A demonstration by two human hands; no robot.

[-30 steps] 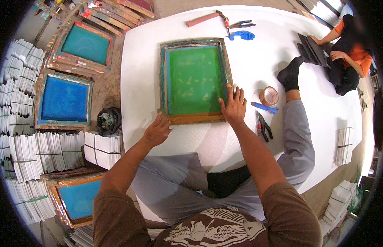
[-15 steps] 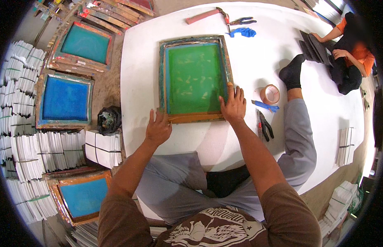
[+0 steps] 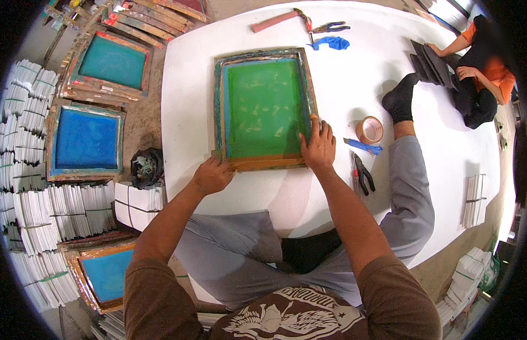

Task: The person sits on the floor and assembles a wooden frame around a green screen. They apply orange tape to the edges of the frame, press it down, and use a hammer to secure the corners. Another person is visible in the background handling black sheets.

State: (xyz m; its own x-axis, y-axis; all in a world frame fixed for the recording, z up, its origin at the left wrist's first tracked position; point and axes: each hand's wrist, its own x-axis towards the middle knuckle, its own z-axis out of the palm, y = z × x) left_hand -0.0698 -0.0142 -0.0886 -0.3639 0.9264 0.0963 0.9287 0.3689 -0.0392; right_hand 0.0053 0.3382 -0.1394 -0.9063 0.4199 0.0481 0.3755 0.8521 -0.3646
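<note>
A screen printing frame with a green mesh and worn wooden rails lies flat on the white tabletop in front of me. At its near left corner is my left hand, with bent fingers closed on the wood. My right hand grips the right rail close to the near right corner, thumb on the inner side and fingers along the outside. The undersides of both hands are hidden.
Right of the frame lie a tape roll, a blue cutter knife and pliers. A hammer, more pliers and a blue cloth sit beyond. Other screens and paper stacks stand left; a co-worker sits far right.
My left hand has turned inward, its spread fingers now bent onto the frame's near left corner. My right hand keeps its place on the right rail. The whole view has shifted slightly.
</note>
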